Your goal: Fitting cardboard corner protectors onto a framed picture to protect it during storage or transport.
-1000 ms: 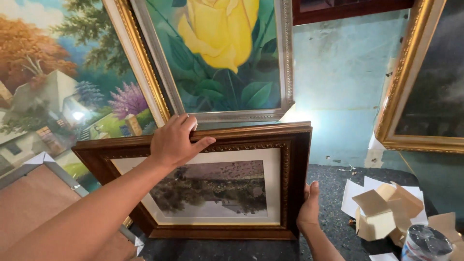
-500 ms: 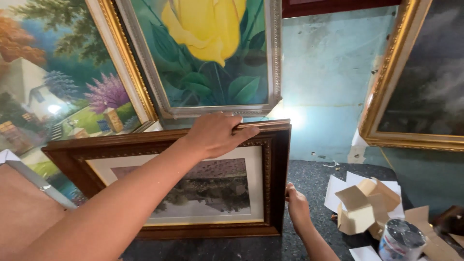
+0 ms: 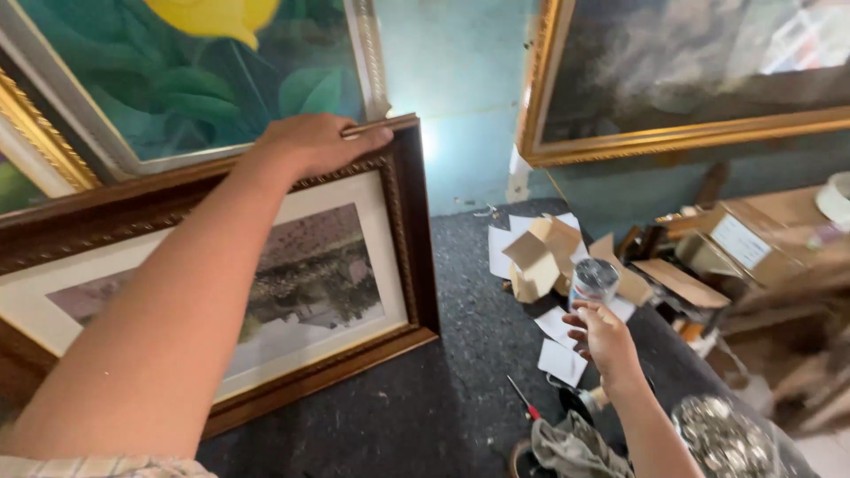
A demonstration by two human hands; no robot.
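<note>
dark carpeted surface (image 3: 460, 354) | framed picture (image 3: 292, 292) | cardboard pieces (image 3: 549, 257) | screwdriver (image 3: 522, 403)

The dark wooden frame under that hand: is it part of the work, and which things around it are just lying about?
In hand:
- dark wooden frame, its top edge held by the left hand
- small can, at the fingertips of the right hand

Lying about:
- folded cardboard pieces
- white paper sheets
- red-handled tool
- yellow flower painting
- gold-framed painting

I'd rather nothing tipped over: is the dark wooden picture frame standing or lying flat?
Standing on its lower edge: the dark wooden frame leans back against the paintings, left hand gripping its top.
</note>
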